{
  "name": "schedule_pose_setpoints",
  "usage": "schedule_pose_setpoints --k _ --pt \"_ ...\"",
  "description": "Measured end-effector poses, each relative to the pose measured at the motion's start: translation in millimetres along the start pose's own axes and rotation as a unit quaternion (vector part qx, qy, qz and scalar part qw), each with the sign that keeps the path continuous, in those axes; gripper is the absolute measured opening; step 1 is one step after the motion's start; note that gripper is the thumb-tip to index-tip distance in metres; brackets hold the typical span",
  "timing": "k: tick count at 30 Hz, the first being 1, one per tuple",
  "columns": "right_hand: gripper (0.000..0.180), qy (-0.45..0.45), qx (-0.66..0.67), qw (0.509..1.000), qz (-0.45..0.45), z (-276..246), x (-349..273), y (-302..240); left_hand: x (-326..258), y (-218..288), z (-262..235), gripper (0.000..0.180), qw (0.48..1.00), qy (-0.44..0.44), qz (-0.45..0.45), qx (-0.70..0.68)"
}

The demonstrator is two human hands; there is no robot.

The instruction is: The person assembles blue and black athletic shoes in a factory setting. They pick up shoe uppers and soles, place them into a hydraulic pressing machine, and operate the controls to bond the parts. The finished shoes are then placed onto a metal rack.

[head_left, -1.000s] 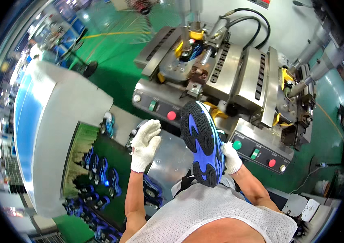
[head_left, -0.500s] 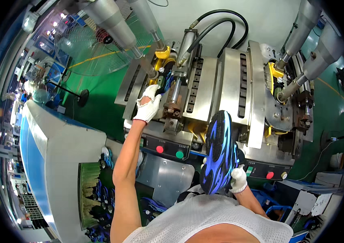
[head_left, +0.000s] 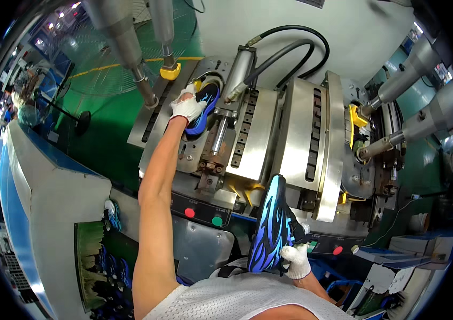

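Observation:
In the left bay of a metal press, a black-and-blue sports shoe lies lengthwise with its opening upward. My left hand, in a white knit glove, grips its left side; some fingertips are hidden. Near my body my right hand, gloved the same way, holds a second sports shoe. That shoe stands toe up, its blue flame-patterned side facing me and its black upper turned right. Part of the right hand's grip is hidden behind it.
Above the left bay hang two metal press rods, one with a yellow pad. Similar rods reach into the right bay. A button panel runs along the front. More shoes sit on a rack at lower left; a fan stands beyond.
The left press rods have separated from the shoe in the bay, leaving it uncovered under my left hand. My right hand has rolled its shoe from sole facing up to side facing up.

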State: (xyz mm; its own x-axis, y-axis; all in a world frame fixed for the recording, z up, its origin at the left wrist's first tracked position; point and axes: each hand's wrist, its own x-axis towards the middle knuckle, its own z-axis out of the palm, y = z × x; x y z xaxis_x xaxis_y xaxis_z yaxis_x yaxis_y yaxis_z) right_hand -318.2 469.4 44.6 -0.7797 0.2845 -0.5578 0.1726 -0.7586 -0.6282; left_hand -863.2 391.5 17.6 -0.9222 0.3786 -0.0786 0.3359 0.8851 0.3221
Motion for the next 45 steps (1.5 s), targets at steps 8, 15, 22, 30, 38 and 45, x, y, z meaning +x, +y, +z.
schedule_pose_setpoints --k 8,15,22,30,38,45 --pt "0.028 0.063 -0.093 0.994 -0.011 110.2 58.0 -18.5 -192.3 -54.7 -99.0 0.075 0.939 0.253 0.132 -0.191" --pt "0.016 -0.081 -0.071 0.993 -0.039 294.2 243.0 -39.5 -418.7 -146.0 -57.7 0.065 0.925 0.217 -0.074 -0.304" --pt "0.020 0.128 -0.411 0.899 -0.085 270.8 493.7 -24.8 -569.3 -181.6 57.7 0.066 0.887 0.150 -0.388 -0.200" --pt "0.026 0.302 -0.527 0.767 -0.204 278.7 535.6 31.0 -659.2 -168.7 159.9 0.070 0.809 0.196 -0.545 -0.101" --pt "0.033 0.118 -0.753 0.579 -0.291 264.7 565.9 -4.9 -645.1 -155.9 224.8 0.067 0.814 0.276 -0.506 -0.079" --pt "0.049 -0.124 -0.579 0.760 -0.268 248.7 534.0 -73.8 -645.5 -162.8 233.8 0.067 0.797 0.297 -0.494 -0.179"
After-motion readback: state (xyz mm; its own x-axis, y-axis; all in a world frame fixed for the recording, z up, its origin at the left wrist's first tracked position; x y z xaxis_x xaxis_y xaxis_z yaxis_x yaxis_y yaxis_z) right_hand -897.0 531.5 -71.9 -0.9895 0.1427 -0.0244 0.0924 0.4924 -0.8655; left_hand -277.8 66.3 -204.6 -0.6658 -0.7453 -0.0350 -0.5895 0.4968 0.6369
